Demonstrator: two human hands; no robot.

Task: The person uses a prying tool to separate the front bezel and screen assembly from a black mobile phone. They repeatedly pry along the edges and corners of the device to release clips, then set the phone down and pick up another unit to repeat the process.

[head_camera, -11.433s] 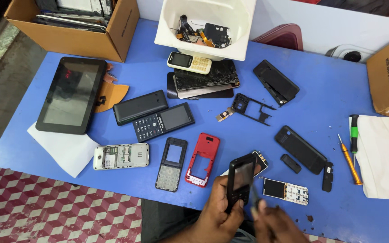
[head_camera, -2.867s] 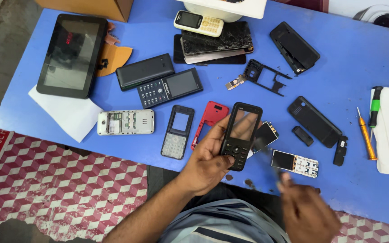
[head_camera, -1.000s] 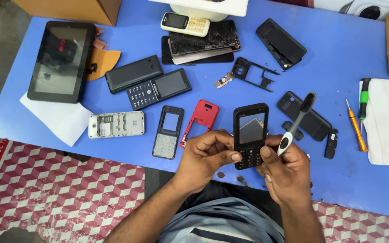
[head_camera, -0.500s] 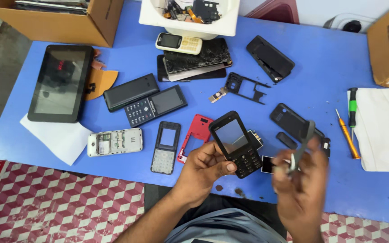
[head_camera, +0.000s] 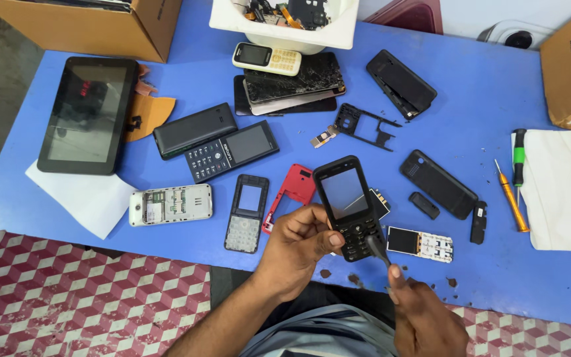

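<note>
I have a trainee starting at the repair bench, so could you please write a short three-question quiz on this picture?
1. True or false: the left hand holds the black keypad phone above the blue table.
2. Which thing lies immediately left of the red phone shell?
A) the tablet
B) the grey-keypad phone front
C) the orange screwdriver
3. Fill in: the right hand brings a thin dark ____ to the phone's keypad.

Key: 1 true; 2 B; 3 tool.
</note>
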